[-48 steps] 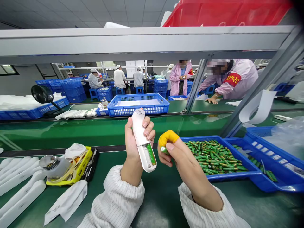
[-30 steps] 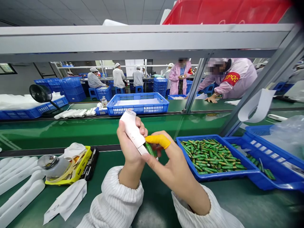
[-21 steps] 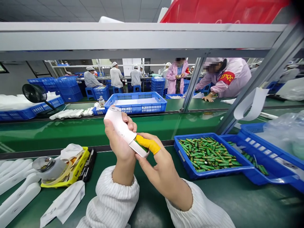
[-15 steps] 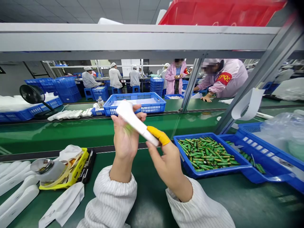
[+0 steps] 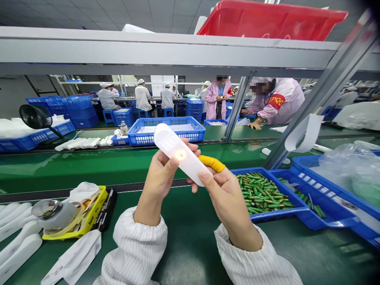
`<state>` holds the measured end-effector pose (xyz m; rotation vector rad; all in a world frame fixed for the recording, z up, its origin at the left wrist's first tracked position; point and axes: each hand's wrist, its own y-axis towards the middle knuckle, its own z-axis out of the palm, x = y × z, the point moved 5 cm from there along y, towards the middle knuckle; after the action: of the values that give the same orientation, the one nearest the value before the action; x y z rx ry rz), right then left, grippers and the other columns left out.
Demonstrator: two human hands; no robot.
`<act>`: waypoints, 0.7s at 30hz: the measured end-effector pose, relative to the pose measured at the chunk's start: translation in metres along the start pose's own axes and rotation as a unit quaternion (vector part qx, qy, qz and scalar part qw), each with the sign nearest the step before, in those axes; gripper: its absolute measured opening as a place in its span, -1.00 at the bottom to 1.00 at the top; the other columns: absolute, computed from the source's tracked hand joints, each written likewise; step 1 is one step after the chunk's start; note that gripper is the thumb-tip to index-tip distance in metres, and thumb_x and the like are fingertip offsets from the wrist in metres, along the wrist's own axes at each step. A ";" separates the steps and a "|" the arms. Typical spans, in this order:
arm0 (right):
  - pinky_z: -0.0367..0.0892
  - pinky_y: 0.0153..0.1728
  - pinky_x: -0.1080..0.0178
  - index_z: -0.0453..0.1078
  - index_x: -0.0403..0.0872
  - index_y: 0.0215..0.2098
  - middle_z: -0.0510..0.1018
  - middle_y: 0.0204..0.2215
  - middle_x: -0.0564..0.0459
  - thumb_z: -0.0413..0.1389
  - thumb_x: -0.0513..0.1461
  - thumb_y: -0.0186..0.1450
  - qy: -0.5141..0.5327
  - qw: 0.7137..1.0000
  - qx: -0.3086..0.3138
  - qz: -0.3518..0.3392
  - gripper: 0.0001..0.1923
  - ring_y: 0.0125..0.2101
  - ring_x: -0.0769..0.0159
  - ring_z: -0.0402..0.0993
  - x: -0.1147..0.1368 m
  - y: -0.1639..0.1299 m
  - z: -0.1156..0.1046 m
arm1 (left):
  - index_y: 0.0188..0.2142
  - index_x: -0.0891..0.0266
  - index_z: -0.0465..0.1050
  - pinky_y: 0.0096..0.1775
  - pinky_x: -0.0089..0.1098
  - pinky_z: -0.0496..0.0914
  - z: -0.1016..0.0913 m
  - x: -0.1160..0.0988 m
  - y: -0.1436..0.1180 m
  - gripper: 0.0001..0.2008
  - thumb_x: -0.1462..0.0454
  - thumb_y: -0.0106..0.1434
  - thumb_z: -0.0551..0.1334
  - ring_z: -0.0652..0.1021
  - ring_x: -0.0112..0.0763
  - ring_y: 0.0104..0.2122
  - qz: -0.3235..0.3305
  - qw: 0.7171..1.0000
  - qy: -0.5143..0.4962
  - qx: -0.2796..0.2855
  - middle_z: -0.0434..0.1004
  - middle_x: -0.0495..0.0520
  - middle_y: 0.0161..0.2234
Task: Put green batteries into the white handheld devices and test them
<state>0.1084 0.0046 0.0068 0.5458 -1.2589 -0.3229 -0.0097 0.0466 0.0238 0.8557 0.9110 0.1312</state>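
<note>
Green-topped bench (image 5: 190,245) carries a shallow blue plastic tray of green batteries (image 5: 268,213) at right, a second blue tray (image 5: 332,215) beside it, white plastic casings (image 5: 18,245) at left, a yellow tray (image 5: 92,215), white cloths (image 5: 74,261).

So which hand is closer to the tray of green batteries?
The right hand. It sits just left of the blue tray of green batteries, gripping the white device. The left hand holds the device farther left.

White device (image 5: 181,157), yellow finger cot (image 5: 211,163), green batteries (image 5: 263,193).
</note>
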 end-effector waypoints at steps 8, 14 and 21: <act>0.43 -0.41 0.30 0.35 -0.12 -0.07 0.56 -0.44 0.07 0.22 -0.05 0.29 0.049 0.994 0.070 0.074 -0.62 -0.51 0.39 0.47 -0.007 0.001 0.007 | -0.22 0.17 0.48 -0.02 -0.37 0.46 -0.011 0.010 0.004 -0.41 -0.18 -0.08 0.40 0.51 -0.36 -0.20 0.032 0.999 -0.034 0.018 0.43 0.06 -0.25; 0.39 -0.43 0.34 0.29 -0.16 -0.04 0.55 -0.46 0.06 0.18 -0.02 0.32 0.005 0.991 0.095 0.089 -0.58 -0.52 0.43 0.45 -0.006 0.001 0.006 | -0.32 0.21 0.43 0.03 -0.33 0.42 -0.015 0.012 0.008 -0.37 -0.22 -0.17 0.41 0.46 -0.42 -0.28 0.044 0.999 -0.022 -0.002 0.35 0.03 -0.33; 0.33 -0.48 0.34 0.24 -0.16 0.05 0.53 -0.42 0.05 0.12 0.08 0.33 -0.061 0.984 0.125 0.112 -0.46 -0.50 0.39 0.46 -0.010 0.000 0.008 | -0.32 0.21 0.39 -0.13 -0.49 0.46 -0.009 0.019 0.010 -0.41 -0.13 -0.17 0.47 0.41 -0.52 -0.35 0.017 0.991 -0.130 0.024 0.24 -0.05 -0.38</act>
<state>0.0983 0.0079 0.0004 0.5984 -1.4767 -0.0082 -0.0026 0.0670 0.0158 0.9104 0.6581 0.0267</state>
